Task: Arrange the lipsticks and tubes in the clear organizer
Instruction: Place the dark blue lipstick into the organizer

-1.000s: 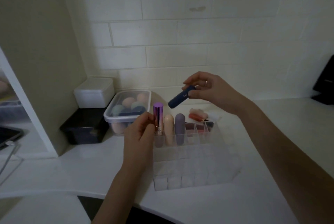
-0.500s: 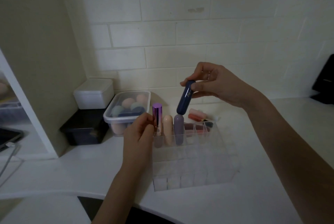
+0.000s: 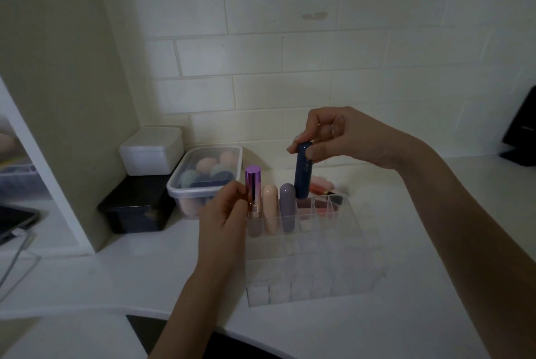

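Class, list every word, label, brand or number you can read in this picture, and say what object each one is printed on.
Nothing here can be read for certain.
Navy tube, held by the right hand: a small pale mark, too blurred to read.
Purple-capped lipstick, at the left hand: print on its lower part, too small to read.

head view: worn on the head, looking forward and down, close over the white counter [image 3: 145,280] toward the brick wall [image 3: 290,54].

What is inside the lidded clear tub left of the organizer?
The clear tub holds rounded makeup sponges, peach, teal and a dark blue one. Its lid is on. The left hand covers its front right corner, so the count there is unclear.
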A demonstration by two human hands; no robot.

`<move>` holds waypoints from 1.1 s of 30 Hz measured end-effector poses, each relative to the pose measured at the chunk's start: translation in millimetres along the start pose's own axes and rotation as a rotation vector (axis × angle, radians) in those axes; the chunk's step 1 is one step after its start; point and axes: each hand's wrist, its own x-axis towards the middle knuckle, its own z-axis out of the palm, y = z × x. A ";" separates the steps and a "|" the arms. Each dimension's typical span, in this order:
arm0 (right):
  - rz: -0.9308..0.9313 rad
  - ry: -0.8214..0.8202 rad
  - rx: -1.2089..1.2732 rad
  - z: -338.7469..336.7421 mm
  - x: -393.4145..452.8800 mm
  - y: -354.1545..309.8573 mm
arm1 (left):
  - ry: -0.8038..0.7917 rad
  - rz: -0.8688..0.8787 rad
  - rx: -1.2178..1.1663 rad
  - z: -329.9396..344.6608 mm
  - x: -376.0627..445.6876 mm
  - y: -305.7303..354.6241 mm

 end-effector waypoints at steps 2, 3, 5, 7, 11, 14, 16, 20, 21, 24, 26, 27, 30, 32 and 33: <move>0.017 -0.011 -0.033 -0.2 0.4 -0.8 | -0.005 0.008 0.004 0.0 -0.1 -0.1; 0.025 -0.013 -0.047 -0.1 0.6 -1.1 | -0.005 0.011 0.012 0.0 0.3 -0.2; 0.034 -0.019 -0.059 0.0 0.8 -1.4 | 0.001 0.007 0.028 0.3 1.2 0.2; 0.041 -0.028 -0.063 -0.3 -0.1 -2.8 | 0.004 0.007 0.028 0.9 0.8 0.8; 0.073 -0.059 -0.124 -1.9 -3.1 -5.6 | 0.007 0.021 0.025 0.8 0.2 0.6; 0.127 -0.101 -0.186 -1.6 -2.9 -2.4 | 0.010 0.048 0.013 1.9 1.3 1.8; 0.164 -0.141 -0.205 0.0 -2.1 1.0 | 0.013 0.049 0.004 2.0 1.7 2.7; 0.238 -0.225 -0.212 3.8 -0.4 8.9 | 0.003 0.081 0.033 0.7 2.1 0.5; 0.239 -0.249 -0.234 5.0 0.4 9.4 | 0.007 0.086 0.037 0.6 2.5 0.0; 0.215 -0.298 -0.251 8.0 3.6 8.6 | 0.004 0.090 0.035 0.9 2.2 1.6; 0.208 -0.283 -0.256 7.5 4.1 7.9 | 0.000 0.081 0.033 1.3 1.3 2.2; 0.201 -0.269 -0.278 6.9 3.6 6.9 | -0.003 0.075 0.032 1.4 0.7 2.6; 0.154 -0.189 -0.317 3.6 1.1 10.6 | -0.007 0.046 0.011 0.8 0.7 3.6; 0.124 -0.048 -0.284 1.6 2.5 23.9 | -0.010 0.030 -0.022 1.0 2.4 3.9; 0.110 0.016 -0.264 0.6 4.0 32.6 | -0.016 0.014 -0.044 1.7 2.7 4.9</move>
